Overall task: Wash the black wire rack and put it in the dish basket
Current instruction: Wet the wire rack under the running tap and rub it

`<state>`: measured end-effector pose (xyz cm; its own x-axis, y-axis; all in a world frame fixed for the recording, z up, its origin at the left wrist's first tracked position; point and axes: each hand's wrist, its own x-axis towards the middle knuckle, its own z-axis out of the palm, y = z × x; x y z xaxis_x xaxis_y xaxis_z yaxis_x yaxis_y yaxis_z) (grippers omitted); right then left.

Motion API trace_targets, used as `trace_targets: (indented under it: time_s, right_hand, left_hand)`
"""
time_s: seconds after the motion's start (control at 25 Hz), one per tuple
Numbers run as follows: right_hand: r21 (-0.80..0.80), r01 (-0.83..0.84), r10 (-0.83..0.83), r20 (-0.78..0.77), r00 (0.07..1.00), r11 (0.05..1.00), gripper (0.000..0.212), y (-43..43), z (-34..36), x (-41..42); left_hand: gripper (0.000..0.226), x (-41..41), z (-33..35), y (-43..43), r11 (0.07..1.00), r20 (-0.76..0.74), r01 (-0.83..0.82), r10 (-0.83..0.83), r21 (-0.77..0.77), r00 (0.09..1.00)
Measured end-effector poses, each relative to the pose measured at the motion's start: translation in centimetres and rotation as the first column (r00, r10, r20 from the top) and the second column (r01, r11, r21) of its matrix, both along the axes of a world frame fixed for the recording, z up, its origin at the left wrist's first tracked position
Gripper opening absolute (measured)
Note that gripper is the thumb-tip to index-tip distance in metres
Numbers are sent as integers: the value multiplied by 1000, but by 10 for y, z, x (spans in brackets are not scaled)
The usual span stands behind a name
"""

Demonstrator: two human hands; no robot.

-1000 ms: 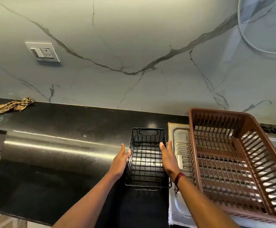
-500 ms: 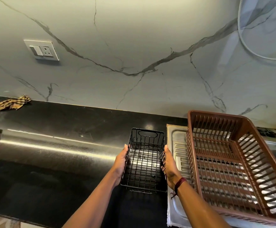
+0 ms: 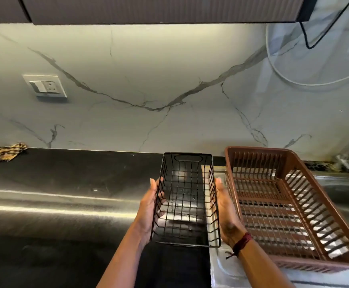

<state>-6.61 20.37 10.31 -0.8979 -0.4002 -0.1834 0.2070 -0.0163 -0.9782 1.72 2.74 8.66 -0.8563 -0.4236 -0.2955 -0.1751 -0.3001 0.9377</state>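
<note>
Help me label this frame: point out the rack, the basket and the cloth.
rack (image 3: 185, 204): head view, on its wire mesh floor.
basket (image 3: 273, 213): head view, on its slatted floor.
cloth (image 3: 3, 152): head view, on its crumpled middle.

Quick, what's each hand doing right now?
Left hand: holds the black wire rack by its left side.
Right hand: holds its right side.

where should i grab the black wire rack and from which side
Grip the rack by its two long side walls, one hand from each side, as the left hand and right hand do now. It is long, narrow and open-topped, so mid-length holds on both walls should keep it level.
</note>
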Motion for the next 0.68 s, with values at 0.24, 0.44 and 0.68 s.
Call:
trace_targets:
  time_s: [0.24, 0.44, 0.68]
  right_hand:
    - [-80, 123, -129, -79, 988, 989, 71, 71, 22, 4]
    - [-134, 150, -159, -62, 985, 980, 74, 159, 34, -2]
    - [-181, 143, -172, -155, 973, 973, 41, 317, 33, -19]
  left_hand:
    - [52, -16, 39, 59, 993, -160, 110, -103, 34, 982]
    - [51, -16, 74, 154, 987, -192, 137, -151, -85, 970]
    - [68, -33, 87, 306, 962, -236, 203, -244, -184, 941]
